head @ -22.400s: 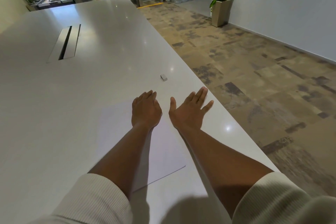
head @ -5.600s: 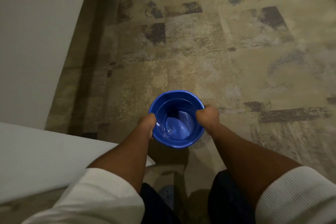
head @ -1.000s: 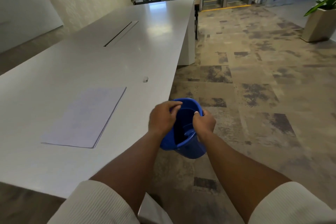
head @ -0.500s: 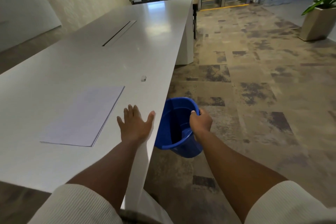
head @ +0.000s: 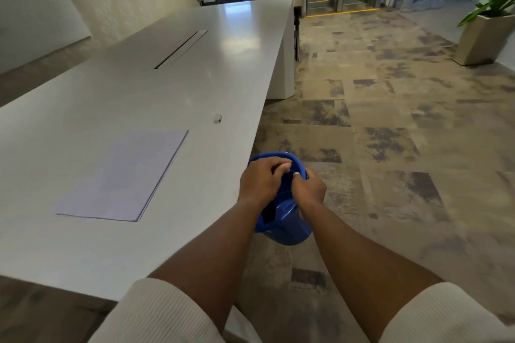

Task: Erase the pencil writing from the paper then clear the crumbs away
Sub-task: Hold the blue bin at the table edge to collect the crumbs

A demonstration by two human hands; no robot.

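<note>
L hand [head: 260,179] has come off the table [head: 83,108] & is back over the blue bin [head: 287,227] w/ fingers curled, prob dropping crumbs in; R hand [head: 309,189] grips its rim. Paper [head: 122,175] lies flat, eraser [head: 217,118] beyond. Clearing nearly done.
</note>
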